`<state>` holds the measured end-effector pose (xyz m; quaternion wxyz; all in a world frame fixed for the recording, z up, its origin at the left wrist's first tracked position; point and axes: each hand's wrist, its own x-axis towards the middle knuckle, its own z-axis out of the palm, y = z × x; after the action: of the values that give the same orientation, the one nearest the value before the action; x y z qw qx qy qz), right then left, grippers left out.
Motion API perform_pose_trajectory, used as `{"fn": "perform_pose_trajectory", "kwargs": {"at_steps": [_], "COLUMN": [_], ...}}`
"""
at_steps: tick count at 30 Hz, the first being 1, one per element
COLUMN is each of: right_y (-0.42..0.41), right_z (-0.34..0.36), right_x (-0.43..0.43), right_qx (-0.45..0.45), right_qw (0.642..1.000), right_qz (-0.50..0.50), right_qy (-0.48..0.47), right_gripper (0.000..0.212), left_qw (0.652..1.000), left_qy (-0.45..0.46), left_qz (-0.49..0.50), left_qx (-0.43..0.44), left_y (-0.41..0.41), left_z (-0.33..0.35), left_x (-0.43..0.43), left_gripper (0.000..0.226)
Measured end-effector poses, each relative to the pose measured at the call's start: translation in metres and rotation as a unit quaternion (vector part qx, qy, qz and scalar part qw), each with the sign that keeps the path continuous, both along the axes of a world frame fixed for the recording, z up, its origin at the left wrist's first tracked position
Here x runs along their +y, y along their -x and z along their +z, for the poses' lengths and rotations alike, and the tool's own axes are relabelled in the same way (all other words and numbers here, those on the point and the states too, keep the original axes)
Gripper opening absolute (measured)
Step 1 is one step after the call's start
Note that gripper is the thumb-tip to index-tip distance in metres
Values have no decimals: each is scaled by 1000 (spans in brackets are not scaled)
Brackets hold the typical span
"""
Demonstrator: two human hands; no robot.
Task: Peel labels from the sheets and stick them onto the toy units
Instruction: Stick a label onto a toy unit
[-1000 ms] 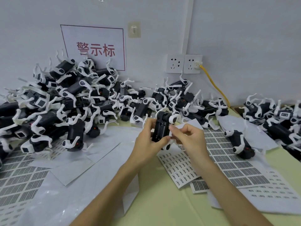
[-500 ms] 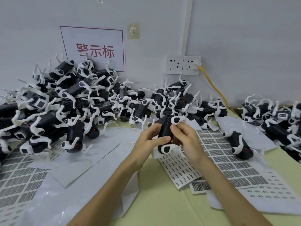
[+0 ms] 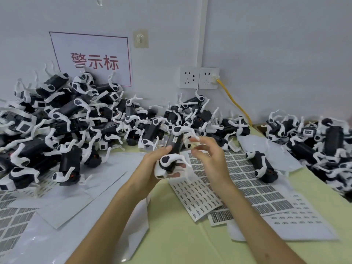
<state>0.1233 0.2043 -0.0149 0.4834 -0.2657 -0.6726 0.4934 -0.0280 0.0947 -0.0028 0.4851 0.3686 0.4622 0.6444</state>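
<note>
One unit [image 3: 174,147] is in hand. The left hand [image 3: 152,164] grips it round its lower end and holds it tilted above the sheets [image 3: 198,197], with the black body turned toward the camera. The right hand [image 3: 209,159] hangs just beside it, fingers loosely spread and holding nothing that I can make out. A small pale label [image 3: 175,139] sits on the black body near the upper end, so the sticking looks about done for this one.

To finish it well, I would rub a fingertip flat across the label from the middle to the edges so no corner lifts. The left grip should be on the body, not on the thin white legs, which look liable to bend. Check that the label lies square before the unit is set down. Lift the next label by one corner, touching the glue as little as possible.

No box, tray or bin shows plainly. Units lie loose on the surface [image 3: 181,235]: a big heap [image 3: 72,119] against the wall at left, a smaller right heap [image 3: 323,141], and a lone unit [image 3: 263,168] lying on the sheets.
</note>
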Motion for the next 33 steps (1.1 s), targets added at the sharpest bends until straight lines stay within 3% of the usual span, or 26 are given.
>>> {"fn": "perform_pose_trajectory", "kwargs": {"at_steps": [4,6,9,12,14,17,19,21,24,25,26,30,33], "right_y": [-5,-11,-20,-29,-34,-40,-46,-56,-77,-82,-84,-74,-62], "right_z": [6,9,13,16,16,17,20,25,26,25,24,18,19], "right_x": [2,8,14,18,21,29,37,46,57,59,61,62,55], "right_qx": [61,52,-33,-80,-105,-71,4,182,492,540,554,433,310], "right_qw": [998,997,986,977,976,982,984,954,808,775,764,831,894], "right_qz": [-2,50,162,198,192,164,134,129,179,184,180,98,65], "right_qy": [1,24,10,-14,1,65,117,199,270,273,279,335,316], "right_gripper": [14,33,64,37,27,10,10,20,23,26,35,33,27], "left_qw": [1000,999,992,986,986,992,993,992,992,992,993,992,990], "left_qy": [9,31,87,121,129,99,67,47,33,32,32,38,38], "left_qz": [-7,-27,-83,-98,-60,25,55,68,77,75,75,96,116], "left_qx": [-15,-32,-43,-64,-80,-72,-85,-92,-96,-91,-87,-78,-66], "left_y": [11,14,11,10,14,24,30,35,37,36,35,31,32], "left_z": [2,3,2,1,-1,-7,-9,-10,-13,-13,-13,-13,-13], "left_x": [-3,-5,-5,-4,-3,3,6,7,7,7,8,10,8], "left_gripper": [47,54,68,72,74,67,59,54,52,51,51,49,47]}}
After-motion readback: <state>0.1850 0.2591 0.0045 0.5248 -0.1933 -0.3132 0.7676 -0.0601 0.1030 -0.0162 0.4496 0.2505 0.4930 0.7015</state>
